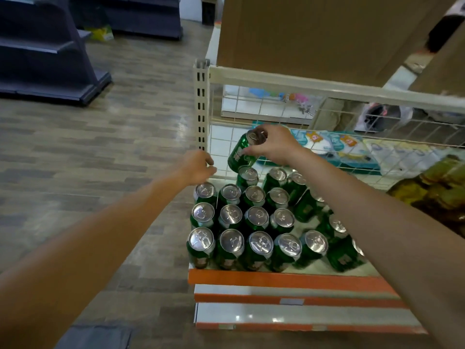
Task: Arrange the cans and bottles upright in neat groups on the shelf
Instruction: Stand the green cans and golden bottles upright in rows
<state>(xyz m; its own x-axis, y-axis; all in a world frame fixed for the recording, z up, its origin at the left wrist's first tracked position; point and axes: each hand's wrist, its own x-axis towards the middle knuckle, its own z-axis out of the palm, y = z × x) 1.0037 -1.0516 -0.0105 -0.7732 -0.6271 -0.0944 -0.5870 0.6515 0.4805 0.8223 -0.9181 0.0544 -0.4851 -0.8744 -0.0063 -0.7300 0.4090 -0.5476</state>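
Your shelf (327, 273) ends at the orange front lip (276, 277) nearest you. Its left edge drops straight to wood floor (100, 147), all open room on that side. The wire mesh back (251, 137) closes off the rear, with the slotted post (201, 107) at the rear left corner. A cardboard box (327, 34) hangs over the back, so there's little headroom there. Dark shelving (37, 46) sits far left, well apart.

The upright cans (231, 217) fill the left part in tight rows, flush to the left edge and close to the front lip. The leaning cans (307, 205) are jumbled to their right, some tipped against each other, partly under your right forearm. Yellow-green bottles (440, 182) sit at the far right, blurred.

Your right hand (273, 144) reaches over the pack from the right, its fingers and thumb wrapped round the top end of a green can (242, 153). That can is tilted with its lid up toward the mesh and its base over the rear row. You can't tell if it touches the can below.

Your left hand (197, 167) hovers just beside the post at the rear left corner, above the back left can. The arm is stretched out and the fingers are loosely curled, with no can in them
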